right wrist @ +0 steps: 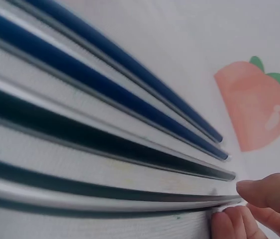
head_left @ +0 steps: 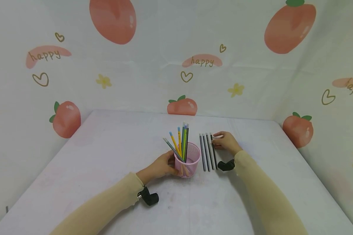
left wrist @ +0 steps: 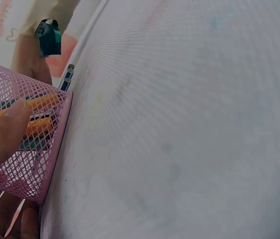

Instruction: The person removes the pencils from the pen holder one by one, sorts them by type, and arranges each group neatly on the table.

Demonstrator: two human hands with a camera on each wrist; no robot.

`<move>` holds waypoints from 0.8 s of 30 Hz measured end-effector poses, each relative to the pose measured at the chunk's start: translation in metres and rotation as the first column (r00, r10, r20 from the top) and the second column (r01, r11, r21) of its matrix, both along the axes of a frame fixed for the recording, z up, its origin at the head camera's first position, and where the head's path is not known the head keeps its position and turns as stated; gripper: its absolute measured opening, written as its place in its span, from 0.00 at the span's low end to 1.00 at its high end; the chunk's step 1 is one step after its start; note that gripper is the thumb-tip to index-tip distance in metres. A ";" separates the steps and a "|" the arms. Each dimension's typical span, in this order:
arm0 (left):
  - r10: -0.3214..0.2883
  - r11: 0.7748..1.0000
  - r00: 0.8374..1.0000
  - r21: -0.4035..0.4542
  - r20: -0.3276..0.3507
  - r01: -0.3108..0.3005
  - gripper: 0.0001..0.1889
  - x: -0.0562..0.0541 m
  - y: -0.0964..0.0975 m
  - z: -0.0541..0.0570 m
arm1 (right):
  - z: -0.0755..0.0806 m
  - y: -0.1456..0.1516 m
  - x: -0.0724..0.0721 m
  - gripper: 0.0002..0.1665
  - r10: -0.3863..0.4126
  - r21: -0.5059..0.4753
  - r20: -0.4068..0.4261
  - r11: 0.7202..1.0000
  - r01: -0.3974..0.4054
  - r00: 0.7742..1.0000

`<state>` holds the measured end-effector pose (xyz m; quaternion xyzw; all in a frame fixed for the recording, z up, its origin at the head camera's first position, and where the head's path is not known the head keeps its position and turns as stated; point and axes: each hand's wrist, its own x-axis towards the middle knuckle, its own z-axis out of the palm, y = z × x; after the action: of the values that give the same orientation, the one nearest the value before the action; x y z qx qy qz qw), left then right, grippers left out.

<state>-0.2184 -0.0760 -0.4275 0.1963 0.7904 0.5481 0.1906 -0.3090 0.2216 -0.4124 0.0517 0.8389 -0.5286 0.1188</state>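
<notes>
My left hand [head_left: 164,164] holds a pink mesh pencil cup [head_left: 193,166] from its left side. In the left wrist view the thumb [left wrist: 3,139] lies across the mesh, with other fingers on the cup's opposite side. Several pencils [head_left: 181,143], yellow, green and dark, lean in the cup. To its right, several dark striped pencils [head_left: 207,151] lie side by side on the table. My right hand [head_left: 227,142] is at the far end of the rightmost one. In the right wrist view its thumb and curled fingers pinch the tip of that black-and-silver pencil [right wrist: 130,204].
A white cloth covers the table [head_left: 120,140]. Behind it hangs a white backdrop [head_left: 153,71] printed with peaches, hearts and flowers. A black wrist camera [head_left: 150,196] sits below the left wrist, and another black camera [head_left: 226,165] beside the right wrist.
</notes>
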 end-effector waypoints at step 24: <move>0.011 1.000 1.000 -0.005 -0.001 -0.011 0.42 -0.001 0.000 0.000 | 0.048 -0.021 0.019 0.27 0.083 -0.260 -0.285 0.952 -0.161 0.955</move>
<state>-0.2191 -0.0759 -0.4273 0.1919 0.7928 0.5471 0.1879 -0.2905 0.2009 -0.3647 -0.0908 0.7656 -0.6355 0.0418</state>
